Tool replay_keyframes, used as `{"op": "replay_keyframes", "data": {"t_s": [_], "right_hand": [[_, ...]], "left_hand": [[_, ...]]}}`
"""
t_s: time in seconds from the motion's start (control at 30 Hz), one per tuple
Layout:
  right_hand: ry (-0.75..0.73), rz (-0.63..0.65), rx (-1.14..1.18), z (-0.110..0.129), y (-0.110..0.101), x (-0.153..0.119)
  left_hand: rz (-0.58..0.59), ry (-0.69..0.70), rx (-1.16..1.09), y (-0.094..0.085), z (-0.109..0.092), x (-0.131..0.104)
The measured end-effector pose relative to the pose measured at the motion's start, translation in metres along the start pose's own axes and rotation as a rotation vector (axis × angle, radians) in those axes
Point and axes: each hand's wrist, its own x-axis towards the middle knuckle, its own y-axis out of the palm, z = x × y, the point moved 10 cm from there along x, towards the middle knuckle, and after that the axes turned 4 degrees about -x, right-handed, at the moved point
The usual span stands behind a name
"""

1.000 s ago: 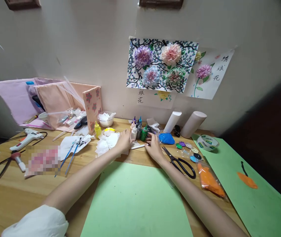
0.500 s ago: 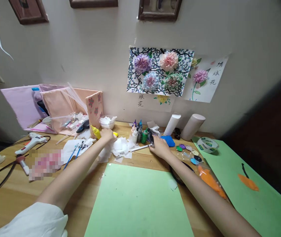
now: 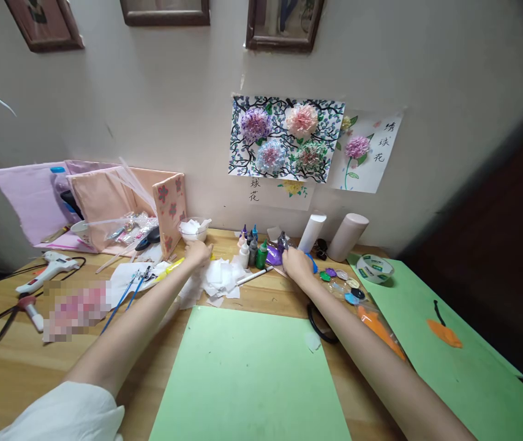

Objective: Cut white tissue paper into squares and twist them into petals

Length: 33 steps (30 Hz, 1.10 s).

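My left hand (image 3: 198, 252) reaches to the back of the table, just in front of a bowl of white paper pieces (image 3: 194, 229). Yellow material (image 3: 169, 269) shows on both sides of it; its fingers are too hidden to tell what they hold. My right hand (image 3: 297, 263) is closed at a dark-topped packet (image 3: 282, 241), beside a purple packet (image 3: 273, 255) and a blue one (image 3: 313, 262). What its fingers grip is too small to make out. Small paint bottles (image 3: 253, 252) stand between the hands, behind a pile of white paper squares (image 3: 221, 277).
A green sheet (image 3: 252, 373) lies in front. To the left are a glue gun (image 3: 48, 271), cables, brushes (image 3: 121, 300) and fabric-covered boxes (image 3: 169, 208). On the right are two rolls (image 3: 348, 237), a tape roll (image 3: 375, 269), small paint lids and an orange packet (image 3: 381, 331).
The yellow item by my left hand now lies lower and flatter. Purple material now shows beside my right hand, and the dark packet is more upright. The view has shifted slightly.
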Motion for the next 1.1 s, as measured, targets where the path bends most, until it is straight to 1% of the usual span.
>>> {"op": "replay_keyframes", "data": {"t_s": [0.1,0.2,0.27,0.33,0.4,0.47,0.5,0.57,0.63,0.7,0.73,0.8,0.87,0.93,1.0,1.03,1.07,1.1], "right_hand": [[0.056,-0.073,0.049,-0.011,-0.02,-0.005],[0.065,-0.154,0.093,-0.017,-0.043,-0.018],[0.041,-0.214,0.146,-0.017,-0.058,-0.028],[-0.019,-0.284,0.278,-0.015,-0.072,-0.041],[-0.108,-0.274,0.432,-0.008,-0.075,-0.051],[-0.182,-0.193,0.577,0.0,-0.066,-0.06],[-0.206,-0.137,0.638,0.005,-0.057,-0.063],[-0.23,-0.009,0.739,0.014,-0.033,-0.068],[-0.217,0.109,0.819,0.019,-0.005,-0.073],[-0.162,0.166,0.874,0.016,0.017,-0.075],[-0.141,0.185,0.887,0.013,0.026,-0.076],[-0.105,0.185,0.906,0.004,0.034,-0.078],[-0.085,0.217,0.937,-0.004,0.037,-0.081],[-0.074,0.31,0.963,-0.01,0.041,-0.087],[-0.068,0.421,0.956,-0.013,0.046,-0.096],[-0.065,0.453,0.933,-0.015,0.047,-0.1],[-0.065,0.462,0.9,-0.018,0.046,-0.103],[-0.065,0.442,0.865,-0.022,0.043,-0.104]], "left_hand": [[-0.055,-0.066,0.027,-0.004,0.012,0.007],[-0.063,-0.066,0.058,-0.004,0.014,0.014],[-0.04,-0.05,0.084,-0.005,0.015,0.018],[0.003,-0.018,0.115,-0.008,0.017,0.018],[0.065,0.034,0.148,-0.013,0.022,0.013],[0.135,0.099,0.181,-0.019,0.03,0.001],[0.164,0.131,0.197,-0.021,0.035,-0.008],[0.196,0.185,0.225,-0.024,0.044,-0.028],[0.192,0.219,0.244,-0.025,0.051,-0.047],[0.16,0.246,0.25,-0.027,0.053,-0.062],[0.143,0.254,0.25,-0.028,0.053,-0.067],[0.113,0.261,0.248,-0.035,0.051,-0.074],[0.086,0.274,0.238,-0.046,0.042,-0.08],[0.062,0.317,0.216,-0.059,0.024,-0.088],[0.058,0.388,0.191,-0.067,-0.003,-0.098],[0.062,0.424,0.182,-0.069,-0.018,-0.103],[0.07,0.459,0.176,-0.069,-0.033,-0.108],[0.079,0.491,0.172,-0.068,-0.046,-0.112]]}}
